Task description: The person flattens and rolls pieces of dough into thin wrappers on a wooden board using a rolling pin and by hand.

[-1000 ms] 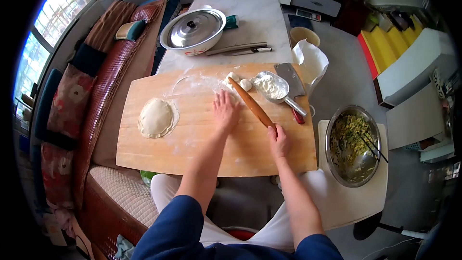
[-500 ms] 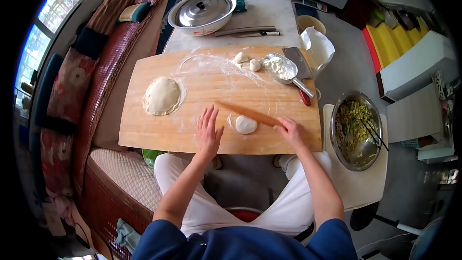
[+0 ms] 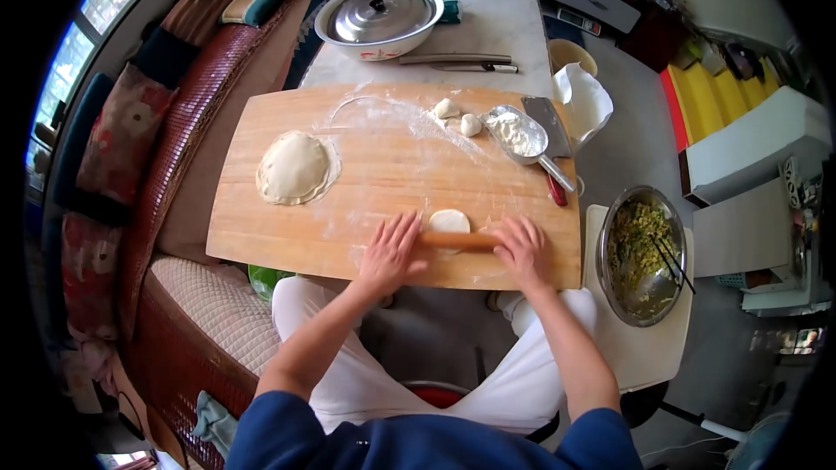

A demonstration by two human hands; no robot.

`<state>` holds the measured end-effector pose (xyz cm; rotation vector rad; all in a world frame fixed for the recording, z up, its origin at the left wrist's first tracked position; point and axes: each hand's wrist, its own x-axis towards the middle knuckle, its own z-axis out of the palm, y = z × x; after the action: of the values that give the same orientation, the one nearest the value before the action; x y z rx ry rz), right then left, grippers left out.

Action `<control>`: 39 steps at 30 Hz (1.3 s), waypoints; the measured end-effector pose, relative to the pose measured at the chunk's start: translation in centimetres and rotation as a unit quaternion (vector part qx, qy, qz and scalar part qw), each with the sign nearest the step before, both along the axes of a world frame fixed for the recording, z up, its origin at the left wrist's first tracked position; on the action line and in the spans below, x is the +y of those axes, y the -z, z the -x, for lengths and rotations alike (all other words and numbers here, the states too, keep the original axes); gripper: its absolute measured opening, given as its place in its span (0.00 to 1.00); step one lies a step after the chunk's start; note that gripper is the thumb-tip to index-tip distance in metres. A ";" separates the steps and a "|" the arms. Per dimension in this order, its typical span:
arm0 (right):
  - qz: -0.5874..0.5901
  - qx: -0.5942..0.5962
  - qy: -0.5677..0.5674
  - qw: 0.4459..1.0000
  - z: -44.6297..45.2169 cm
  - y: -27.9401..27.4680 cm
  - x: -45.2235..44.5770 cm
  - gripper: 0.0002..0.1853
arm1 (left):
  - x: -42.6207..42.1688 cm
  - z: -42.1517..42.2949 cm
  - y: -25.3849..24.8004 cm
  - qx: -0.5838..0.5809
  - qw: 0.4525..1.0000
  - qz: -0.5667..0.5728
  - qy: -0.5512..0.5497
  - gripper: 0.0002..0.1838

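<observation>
A wooden rolling pin (image 3: 460,241) lies crosswise over the near part of a small round of dough (image 3: 449,222) on the wooden board (image 3: 383,178). At the pin's left end, my left hand (image 3: 394,251) rests on it with fingers stretched out. My right hand (image 3: 524,252) lies over the right end, its fingers also extended. A large flat dough round (image 3: 296,168) sits at the board's left. Two small dough pieces (image 3: 470,125) are near the far edge, beside a metal scoop of flour (image 3: 517,135).
A cleaver (image 3: 557,196) lies at the board's right edge. Beyond the board are a long knife (image 3: 475,67) and a lidded basin (image 3: 380,19). To the right, a steel bowl of filling (image 3: 642,257) holds chopsticks. A sofa (image 3: 196,91) runs along the left.
The small dough came from the far side to the near part of the board. The rolling pin swung from slanted to crosswise over it, and my left hand moved onto its left end.
</observation>
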<state>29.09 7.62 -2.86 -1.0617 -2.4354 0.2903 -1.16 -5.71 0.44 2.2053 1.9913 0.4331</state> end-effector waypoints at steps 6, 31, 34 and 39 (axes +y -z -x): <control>-0.021 -0.038 -0.005 0.999 5.0 -2.5 4.3 0.16 | 6.0 3.3 2.2 -0.024 0.991 -0.021 -0.130 0.48; -0.002 -0.028 -0.031 0.999 3.2 -2.4 1.2 0.15 | 0.7 1.5 0.8 -0.018 0.998 0.021 -0.062 0.48; 0.001 -0.036 -0.004 0.999 5.8 -1.3 5.4 0.15 | 7.3 3.9 0.9 -0.041 0.988 -0.040 -0.141 0.47; 0.031 -0.009 -0.008 0.999 1.9 1.1 3.5 0.16 | 2.7 1.1 0.2 -0.016 0.999 0.009 -0.047 0.49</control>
<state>27.23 11.15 -3.92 -1.0746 -2.4675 0.3642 -2.25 -2.97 0.24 2.0869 2.0798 0.4568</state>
